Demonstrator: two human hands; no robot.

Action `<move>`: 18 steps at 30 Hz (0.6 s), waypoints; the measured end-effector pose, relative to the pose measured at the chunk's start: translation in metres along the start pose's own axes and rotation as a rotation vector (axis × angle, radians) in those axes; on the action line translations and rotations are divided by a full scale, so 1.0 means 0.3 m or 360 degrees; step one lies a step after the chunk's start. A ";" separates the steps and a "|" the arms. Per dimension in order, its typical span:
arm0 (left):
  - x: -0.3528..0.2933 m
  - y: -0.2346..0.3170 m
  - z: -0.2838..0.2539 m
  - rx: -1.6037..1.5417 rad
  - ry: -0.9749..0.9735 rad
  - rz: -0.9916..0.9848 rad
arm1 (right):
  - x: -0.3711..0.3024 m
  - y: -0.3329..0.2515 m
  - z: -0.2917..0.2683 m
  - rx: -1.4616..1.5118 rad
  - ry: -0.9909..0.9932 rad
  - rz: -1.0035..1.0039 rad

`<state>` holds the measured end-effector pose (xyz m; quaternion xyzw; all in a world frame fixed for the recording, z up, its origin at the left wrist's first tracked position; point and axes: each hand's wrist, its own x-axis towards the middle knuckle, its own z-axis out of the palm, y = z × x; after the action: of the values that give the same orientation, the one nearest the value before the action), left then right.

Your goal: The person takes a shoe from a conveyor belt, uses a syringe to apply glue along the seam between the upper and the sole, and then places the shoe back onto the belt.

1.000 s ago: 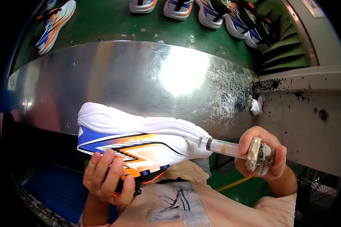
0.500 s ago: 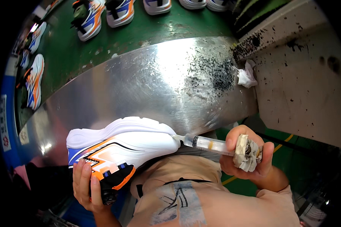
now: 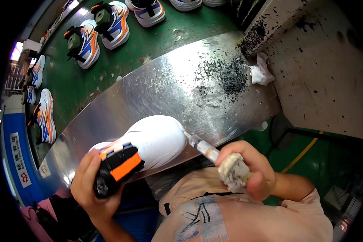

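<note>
One sports shoe [image 3: 159, 139], white toe, black-and-orange upper, eight o'clock from centre, toe toward two. One left hand [image 3: 86, 187], closed round shoe's dark part. One right hand [image 3: 260, 167], four o'clock, gripping clear syringe [image 3: 204, 148] by pale wrapped end [image 3: 232, 171]; nozzle [image 3: 186, 134] at toe's edge. Several matching shoes [image 3: 116, 26] on green surface [image 3: 74, 97], nine to twelve o'clock.

Room beyond shoe [image 3: 144, 147], panel [image 3: 320, 80] rightward
</note>
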<state>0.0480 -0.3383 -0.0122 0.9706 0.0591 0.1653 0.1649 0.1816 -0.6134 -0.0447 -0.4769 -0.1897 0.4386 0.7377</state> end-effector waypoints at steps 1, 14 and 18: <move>0.033 -0.007 0.001 -0.0061 -0.0066 -0.0059 | 0.002 0.026 -0.007 0.0074 -0.0006 -0.0060; 0.311 -0.093 -0.047 -0.0684 -0.0694 -0.0630 | 0.007 0.082 -0.029 -0.0468 -0.0198 -0.0398; 0.312 -0.197 -0.061 -0.0838 -0.0631 -0.0617 | 0.064 0.053 -0.017 -0.0513 -0.0092 -0.0561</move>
<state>0.1261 -0.2616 0.0121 0.8789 0.1641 -0.0504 0.4450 0.1881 -0.5977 -0.0635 -0.5353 -0.3586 0.2805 0.7115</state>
